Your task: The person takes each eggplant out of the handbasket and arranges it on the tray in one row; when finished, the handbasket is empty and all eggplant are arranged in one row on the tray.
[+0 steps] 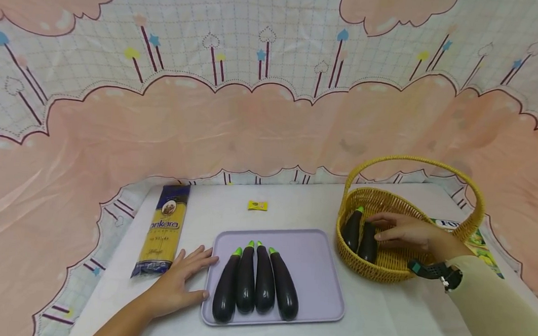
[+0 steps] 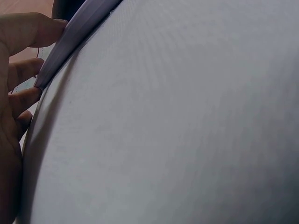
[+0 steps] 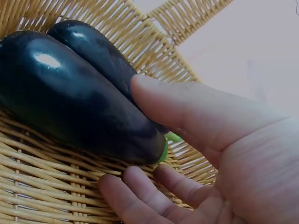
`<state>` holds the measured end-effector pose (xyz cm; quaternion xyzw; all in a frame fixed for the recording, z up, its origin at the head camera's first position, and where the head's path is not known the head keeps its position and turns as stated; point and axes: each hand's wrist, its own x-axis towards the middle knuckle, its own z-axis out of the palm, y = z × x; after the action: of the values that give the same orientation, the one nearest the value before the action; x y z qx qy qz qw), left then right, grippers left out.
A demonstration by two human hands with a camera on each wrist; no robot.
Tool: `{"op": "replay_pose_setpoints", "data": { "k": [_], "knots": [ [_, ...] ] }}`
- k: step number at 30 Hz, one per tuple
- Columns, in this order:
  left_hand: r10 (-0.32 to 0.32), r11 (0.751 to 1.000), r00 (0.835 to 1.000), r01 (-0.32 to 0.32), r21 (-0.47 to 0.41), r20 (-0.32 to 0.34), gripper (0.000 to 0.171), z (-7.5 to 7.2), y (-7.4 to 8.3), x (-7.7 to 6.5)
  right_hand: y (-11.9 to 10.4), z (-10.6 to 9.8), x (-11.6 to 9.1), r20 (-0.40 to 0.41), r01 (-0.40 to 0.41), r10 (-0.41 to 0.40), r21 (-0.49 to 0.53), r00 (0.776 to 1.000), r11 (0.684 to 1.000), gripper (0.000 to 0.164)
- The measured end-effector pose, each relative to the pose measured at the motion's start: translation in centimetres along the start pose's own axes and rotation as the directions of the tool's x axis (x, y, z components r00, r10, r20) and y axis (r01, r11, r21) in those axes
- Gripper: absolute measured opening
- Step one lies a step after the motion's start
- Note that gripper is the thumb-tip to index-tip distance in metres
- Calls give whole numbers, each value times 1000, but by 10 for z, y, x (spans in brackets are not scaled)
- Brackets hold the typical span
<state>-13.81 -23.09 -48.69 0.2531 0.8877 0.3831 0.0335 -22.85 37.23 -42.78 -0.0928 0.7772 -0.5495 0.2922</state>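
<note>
My right hand [image 1: 404,232] reaches into a yellow wicker basket [image 1: 373,272]. Two dark eggplants lie inside, a left one [image 1: 352,232] and a nearer one [image 1: 368,246] beside the fingers. In the right wrist view, the thumb overlaps the near eggplant [image 3: 79,98] around its green stem end, while the fingers spread loosely below, apart from its skin. My left hand [image 1: 182,280] lies with fingers spread at the left edge of a lilac tray [image 1: 318,277]; thumb and fingertips meet its rim [image 2: 70,39]. Several eggplants [image 1: 265,279] lie side by side on the tray, stems pointing away.
A pasta packet [image 1: 161,233] lies left of the tray. Beyond the tray is a small yellow packet [image 1: 258,205]. A green and yellow package [image 1: 479,245] lies partly hidden behind the basket. The basket's tall handle [image 1: 411,158] arches over the right hand. A patterned cloth [image 1: 271,127] hangs behind.
</note>
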Motion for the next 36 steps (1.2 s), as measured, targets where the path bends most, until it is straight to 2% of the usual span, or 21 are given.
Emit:
{"op": "replay_pose_setpoints", "data": {
  "k": [5, 9, 12, 19, 28, 36],
  "knots": [
    [-10, 1000, 1000, 10, 3, 9, 71, 0, 0, 1, -6, 5, 2, -20, 13, -16, -119, 1000, 993, 64],
    [-21, 1000, 1000, 21, 5, 9, 70, 0, 1, 1, -14, 13, 7, -81, 5, -25, -240, 996, 971, 60],
    [-28, 1000, 1000, 28, 5, 10, 70, 1, 1, 0, -15, 17, 10, -108, -9, -20, -261, 994, 965, 60],
    [-15, 1000, 1000, 15, 3, 2, 70, 1, 1, 0, -12, 22, 14, -146, -35, 8, -182, 989, 983, 64],
    [27, 1000, 1000, -27, 7, -7, 71, 0, 1, 1, -11, 22, 14, -184, -9, -13, -115, 983, 993, 64],
    [18, 1000, 1000, -18, -5, -8, 70, 0, 2, 0, -14, 21, 13, -185, 3, -14, -59, 983, 998, 64]
  ]
}}
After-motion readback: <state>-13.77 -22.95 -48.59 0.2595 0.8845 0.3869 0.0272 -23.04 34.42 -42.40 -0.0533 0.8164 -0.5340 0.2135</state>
